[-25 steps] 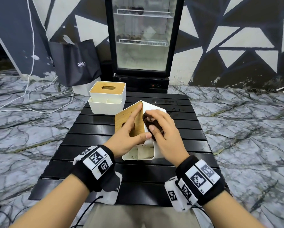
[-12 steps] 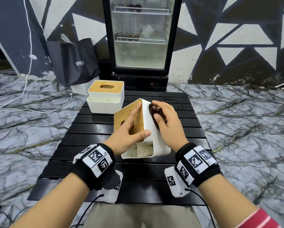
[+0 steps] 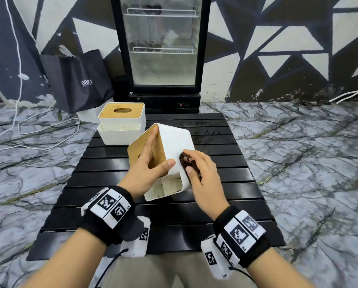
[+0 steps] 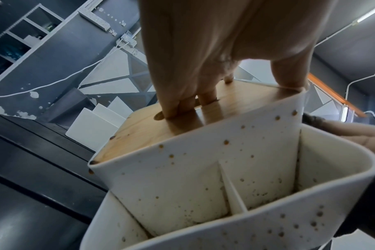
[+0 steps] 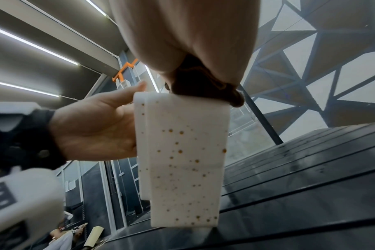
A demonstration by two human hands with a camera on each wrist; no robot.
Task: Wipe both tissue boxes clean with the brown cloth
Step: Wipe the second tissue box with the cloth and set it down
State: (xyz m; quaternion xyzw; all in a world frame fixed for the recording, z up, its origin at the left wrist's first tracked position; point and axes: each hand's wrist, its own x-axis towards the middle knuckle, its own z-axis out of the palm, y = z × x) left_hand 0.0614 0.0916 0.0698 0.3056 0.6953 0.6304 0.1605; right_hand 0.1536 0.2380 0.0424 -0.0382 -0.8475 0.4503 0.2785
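Observation:
A white tissue box [image 3: 175, 142] with a wooden lid stands tipped on its side in the middle of the black slatted table [image 3: 226, 183]. My left hand [image 3: 147, 169] grips it, fingers on the lid and in its slot, thumb over the white side. Brown spots speckle its walls [image 4: 203, 169] and its underside [image 5: 182, 160]. My right hand [image 3: 199, 169] presses the bunched brown cloth [image 3: 184, 161] against the box's upturned white side, near its lower end. The cloth [image 5: 201, 86] bulges under my palm. A second box [image 3: 121, 121] stands upright at the table's far left.
A black glass-door fridge [image 3: 161, 48] stands just behind the table. A black carrier bag [image 3: 78, 80] leans by the wall at left, with white cables [image 3: 39, 129] on the marble floor. Bare table slats lie to the right of the boxes.
My right hand has slid the cloth back down the box's white side toward me, after reaching the far end half a second ago. My left hand has kept its grip.

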